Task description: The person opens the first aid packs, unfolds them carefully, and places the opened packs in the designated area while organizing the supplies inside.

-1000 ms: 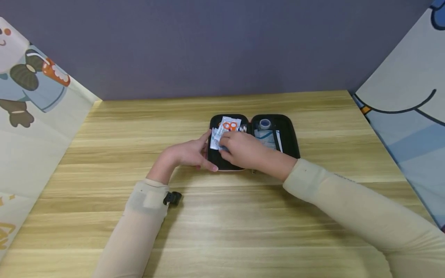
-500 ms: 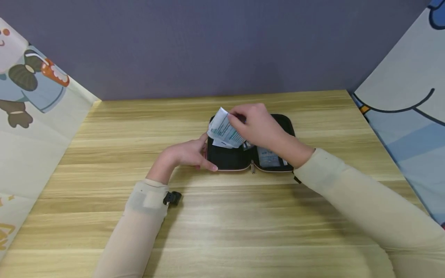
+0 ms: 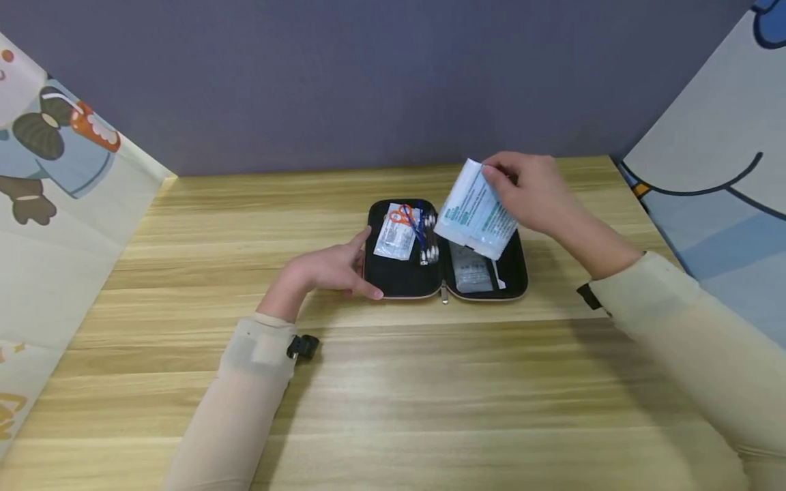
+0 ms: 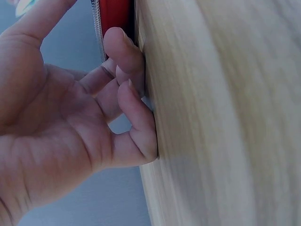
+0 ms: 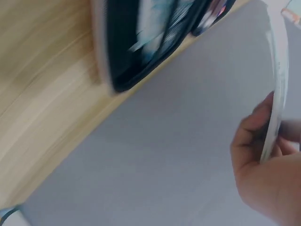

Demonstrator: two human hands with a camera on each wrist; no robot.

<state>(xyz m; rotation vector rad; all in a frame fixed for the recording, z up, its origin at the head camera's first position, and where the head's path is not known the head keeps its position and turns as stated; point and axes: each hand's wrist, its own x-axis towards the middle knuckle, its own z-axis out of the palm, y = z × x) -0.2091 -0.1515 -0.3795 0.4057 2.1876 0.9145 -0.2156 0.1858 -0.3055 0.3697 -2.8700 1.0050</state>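
An unzipped black-lined case lies spread flat on the wooden table. My left hand rests against its left side, one fingertip on the side edge and another at the front corner. In the left wrist view the lower fingers are loosely bent on the tabletop, beside the case's red outer shell. My right hand pinches a white-and-blue printed packet by its upper corner, above the case's right half. From the right wrist camera the packet appears thin and edge-on between thumb and fingers.
The case's left half holds a white sachet, orange-handled scissors and small clear vials or swabs near the hinge. Its right half has a clear bag under a strap. A grey wall rises behind the table.
My right hand has lifted the packet out of the case's left half and carried it up and right, uncovering the sachet and scissors. My left hand has stayed in place.
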